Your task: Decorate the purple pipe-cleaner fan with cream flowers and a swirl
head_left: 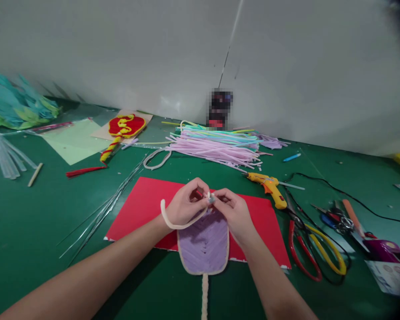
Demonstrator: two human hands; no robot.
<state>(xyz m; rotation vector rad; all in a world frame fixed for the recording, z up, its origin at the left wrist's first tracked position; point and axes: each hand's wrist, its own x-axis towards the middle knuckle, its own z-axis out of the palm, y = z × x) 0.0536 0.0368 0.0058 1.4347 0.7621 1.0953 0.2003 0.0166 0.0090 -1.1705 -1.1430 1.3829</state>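
The left hand [188,204] and the right hand [235,213] meet near the middle of the frame, thumbs and fingers drawn in to a narrow pinch around a small pale piece [211,199] with a silvery glint, too small to make out. A fuzzy cream strip [165,215] runs from this pinch and curves beneath the left wrist, its far end free. Just below the hands, in the lower middle of the frame, lies the purple panel [203,249], partly over a red sheet [146,200]. As far as it shows, the panel looks largely made: its face is filled, a cream edging follows the visible sides and bottom, and a twisted cream handle [204,295] runs down out of the frame. What seems left is at the top edge, where the fingers hide the detail and the strip's end hangs loose; whether the edging closes there, I cannot tell. Farther out on the green surface [36,266], a yellow glue gun [270,189] and a red-and-yellow-handled tool [306,249] lie at the right, a bundle of pastel stems [216,149] in the upper middle, and a red-and-yellow piece [126,126] with its own handle at the upper left.
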